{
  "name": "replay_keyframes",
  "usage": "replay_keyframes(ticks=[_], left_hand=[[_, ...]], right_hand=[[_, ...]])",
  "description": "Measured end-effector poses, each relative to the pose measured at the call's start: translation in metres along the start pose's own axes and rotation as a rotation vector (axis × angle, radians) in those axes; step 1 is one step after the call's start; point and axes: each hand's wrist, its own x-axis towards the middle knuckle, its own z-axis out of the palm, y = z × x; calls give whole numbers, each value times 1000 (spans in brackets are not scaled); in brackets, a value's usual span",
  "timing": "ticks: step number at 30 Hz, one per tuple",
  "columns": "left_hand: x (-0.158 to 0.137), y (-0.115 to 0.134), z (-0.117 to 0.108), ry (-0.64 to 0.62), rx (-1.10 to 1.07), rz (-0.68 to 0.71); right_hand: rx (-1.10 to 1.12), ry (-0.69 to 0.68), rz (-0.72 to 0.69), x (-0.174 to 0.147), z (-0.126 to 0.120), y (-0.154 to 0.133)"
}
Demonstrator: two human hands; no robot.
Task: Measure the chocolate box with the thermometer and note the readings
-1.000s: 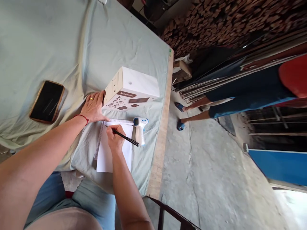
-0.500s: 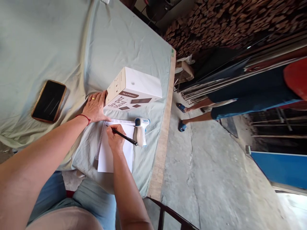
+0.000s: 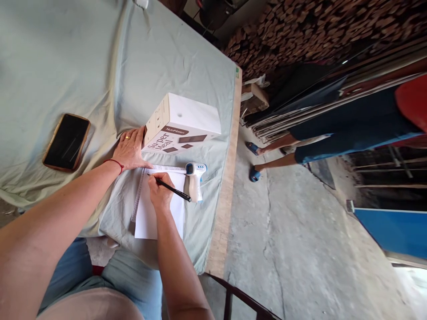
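Observation:
My right hand [image 3: 160, 193] is closed around a black pen [image 3: 176, 191], its tip down at the upper left part of a white sheet of paper [image 3: 146, 218]. Fingers stretched out flat, my left hand [image 3: 129, 149] rests on the cloth. Its thumb lies at the top edge of the paper, and its fingertips are against or just beside a white NutriMotion box [image 3: 196, 113]; contact is hard to tell. A white and blue infrared thermometer [image 3: 195, 182] lies right of the paper, partly over its upper edge.
A dark phone in a tan case [image 3: 66, 142] lies to the left on the pale green tablecloth [image 3: 173, 49]. Beyond the table's wooden edge [image 3: 222, 222], a person in dark shorts [image 3: 347, 122] stands on the concrete floor. Stacked firewood [image 3: 300, 31] is behind.
The view has shifted slightly, so the box, thermometer and phone appear a little further left. Both hands keep nearly the same pose, the pen still in my right hand.

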Motion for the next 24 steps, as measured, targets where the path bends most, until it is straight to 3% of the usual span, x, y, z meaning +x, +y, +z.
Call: replay_keyframes(ticks=[24], left_hand=[[0, 0, -1, -6, 7, -5]], right_hand=[[32, -33, 26, 1, 2, -2]])
